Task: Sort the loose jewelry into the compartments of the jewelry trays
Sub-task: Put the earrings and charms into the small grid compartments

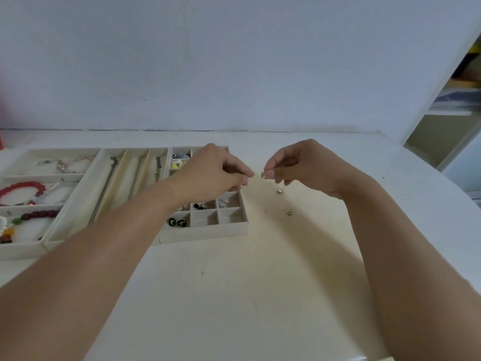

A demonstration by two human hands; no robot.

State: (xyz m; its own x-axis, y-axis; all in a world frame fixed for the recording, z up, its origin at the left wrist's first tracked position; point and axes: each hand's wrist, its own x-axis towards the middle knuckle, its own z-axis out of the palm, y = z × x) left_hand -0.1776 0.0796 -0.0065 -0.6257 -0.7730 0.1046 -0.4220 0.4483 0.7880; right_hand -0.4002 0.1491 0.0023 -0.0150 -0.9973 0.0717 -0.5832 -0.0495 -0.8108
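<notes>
In right grip [294, 168], tiny gold earring [263, 175].

Single head-worn wide-angle view, looking forward and down across the table [234, 295] toward the wall [234, 61]. Close over both forearms; trays [203, 231] left of centre.

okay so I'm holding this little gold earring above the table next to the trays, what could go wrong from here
1. The right hand pinches the small gold piece only at the fingertips, above the bare table; a slip could send it bouncing away.
2. Two more small gold pieces lie loose beside the grid tray; a forearm could sweep them off.
3. The left hand covers several compartments, so you might drop it in the wrong one.
</notes>
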